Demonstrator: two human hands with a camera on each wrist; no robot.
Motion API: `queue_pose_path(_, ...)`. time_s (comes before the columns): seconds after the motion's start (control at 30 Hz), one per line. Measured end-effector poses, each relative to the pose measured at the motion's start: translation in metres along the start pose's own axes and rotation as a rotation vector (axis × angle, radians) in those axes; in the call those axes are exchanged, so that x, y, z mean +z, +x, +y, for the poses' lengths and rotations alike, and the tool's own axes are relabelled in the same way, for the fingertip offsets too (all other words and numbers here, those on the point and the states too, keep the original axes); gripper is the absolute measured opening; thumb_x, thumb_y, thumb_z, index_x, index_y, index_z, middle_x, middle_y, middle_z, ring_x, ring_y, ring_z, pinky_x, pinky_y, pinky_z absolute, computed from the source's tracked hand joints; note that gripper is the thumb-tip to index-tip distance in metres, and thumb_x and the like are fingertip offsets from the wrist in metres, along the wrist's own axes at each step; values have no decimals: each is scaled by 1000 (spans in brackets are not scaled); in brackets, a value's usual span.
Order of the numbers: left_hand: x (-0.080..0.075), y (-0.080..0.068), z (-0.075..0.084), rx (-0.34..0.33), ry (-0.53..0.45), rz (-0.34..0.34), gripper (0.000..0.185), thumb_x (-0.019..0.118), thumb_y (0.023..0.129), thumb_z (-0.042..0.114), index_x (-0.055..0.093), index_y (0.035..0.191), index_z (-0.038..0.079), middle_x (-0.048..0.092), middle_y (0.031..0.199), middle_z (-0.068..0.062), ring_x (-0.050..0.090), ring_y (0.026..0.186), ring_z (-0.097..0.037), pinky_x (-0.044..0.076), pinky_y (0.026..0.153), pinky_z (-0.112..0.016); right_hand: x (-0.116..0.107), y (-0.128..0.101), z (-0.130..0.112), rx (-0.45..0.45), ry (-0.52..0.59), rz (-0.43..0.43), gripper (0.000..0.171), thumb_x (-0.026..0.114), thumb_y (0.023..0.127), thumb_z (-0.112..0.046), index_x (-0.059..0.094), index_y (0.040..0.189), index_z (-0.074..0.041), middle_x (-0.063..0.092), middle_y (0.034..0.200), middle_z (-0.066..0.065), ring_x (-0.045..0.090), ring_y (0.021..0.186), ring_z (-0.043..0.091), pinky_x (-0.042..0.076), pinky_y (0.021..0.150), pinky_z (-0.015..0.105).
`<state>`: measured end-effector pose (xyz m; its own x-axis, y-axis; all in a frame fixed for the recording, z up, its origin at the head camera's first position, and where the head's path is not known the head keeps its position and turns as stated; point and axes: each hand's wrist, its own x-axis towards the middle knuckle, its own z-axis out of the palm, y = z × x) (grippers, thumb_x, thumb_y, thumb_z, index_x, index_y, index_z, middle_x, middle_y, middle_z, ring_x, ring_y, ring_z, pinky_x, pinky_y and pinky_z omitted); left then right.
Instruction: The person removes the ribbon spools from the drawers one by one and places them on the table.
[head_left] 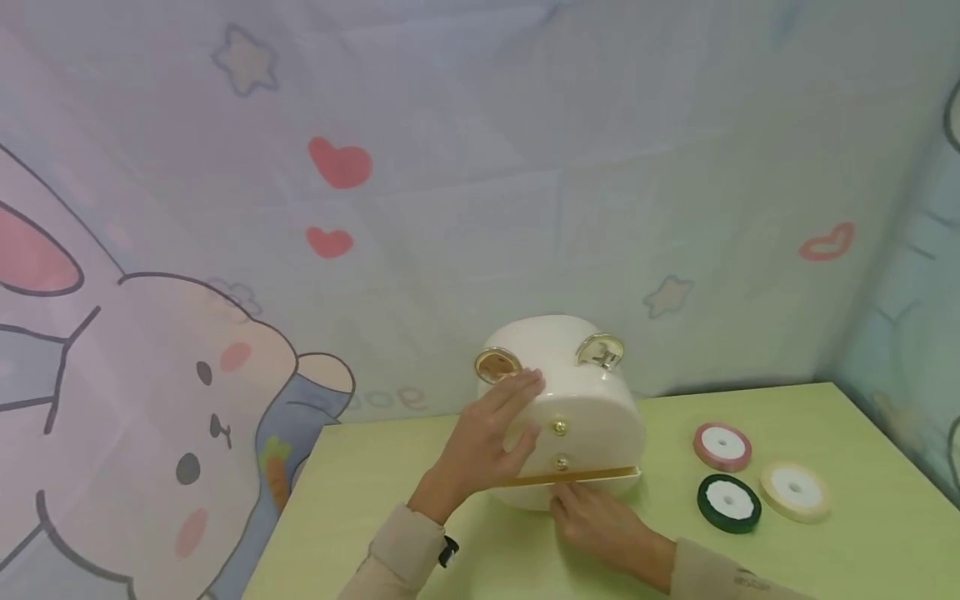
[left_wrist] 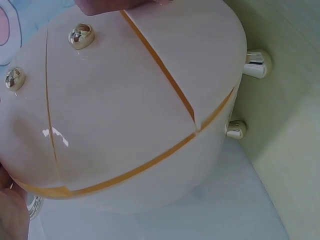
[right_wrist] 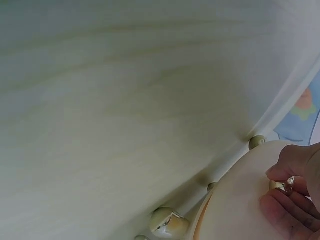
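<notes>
A rounded white drawer box (head_left: 551, 333) with two gold ear-like pieces on top stands on the table. My left hand (head_left: 491, 433) rests against its upper left side, fingers stretched toward the top. Low at the front, my right hand (head_left: 600, 521) pinches a gold knob (right_wrist: 277, 186) on the bottom drawer (head_left: 517, 498), as the right wrist view shows. That drawer sticks out a little, with a gold-coloured gap along its upper edge. Two more gold knobs sit above it, the upper knob (head_left: 559, 427) and the lower knob (head_left: 562, 462), on drawer fronts that look closed.
Three ribbon spools lie right of the box: a pink spool (head_left: 722, 446), a dark green spool (head_left: 729, 502) and a cream spool (head_left: 795, 492). The light green table (head_left: 375, 500) meets a printed cloth backdrop (head_left: 450, 208) behind the box. Small shiny feet (left_wrist: 257, 64) hold the box up.
</notes>
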<state>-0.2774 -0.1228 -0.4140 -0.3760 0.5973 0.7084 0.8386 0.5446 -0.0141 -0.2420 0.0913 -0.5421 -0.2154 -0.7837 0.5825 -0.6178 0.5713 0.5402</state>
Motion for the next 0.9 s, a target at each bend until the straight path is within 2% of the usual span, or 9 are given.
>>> queue_pose_path(0.13,3,0,0,2,4,0,53,67,96,20,58,147,7,61,152,-10,58,144,-27,53,116,-41,1,-4,2,10,25,-5,48,26,94,11,72,89,-4,59,93,5,56,74,12,51,60,22)
queue_pose_path(0.33,3,-1,-2,3,15,12,54,68,95,19,58,146,7,61,151,-10,58,143,-27,54,115,-41,3,-5,6,20,25,7,30,42,89,3,71,91,-4,60,97,6,58,77,13,53,63,23)
queue_pose_path(0.53,3,-2,-1,15,7,9,54,68,95,19,58,147,6,61,151,-11,59,143,-27,56,111,-40,4,-7,8,30,49,26,21,49,84,1,68,91,-3,60,98,8,58,75,15,54,62,25)
queue_pose_path(0.63,3,-2,-2,15,8,13,54,68,95,18,58,147,5,61,151,-12,58,143,-28,56,112,-41,5,-7,9,16,30,17,28,42,90,4,69,92,-1,59,98,9,58,76,16,55,63,25)
queue_pose_path(0.8,2,0,-3,14,1,15,54,68,96,17,57,148,6,60,152,-12,58,144,-27,55,113,-41,7,-7,7,21,6,42,59,15,105,10,71,91,-1,59,95,8,57,74,15,54,60,25)
queue_pose_path(0.83,2,0,-3,14,-2,15,54,68,96,17,58,148,6,60,152,-11,58,144,-27,55,113,-41,7,-7,6,21,4,50,61,14,105,10,72,90,-1,59,94,8,57,74,15,54,61,25)
queue_pose_path(0.9,1,-2,-3,10,-10,14,53,68,96,17,58,147,7,61,152,-11,58,144,-27,54,114,-40,8,-7,4,18,2,64,55,20,100,13,72,88,-1,58,93,8,58,74,15,54,62,25)
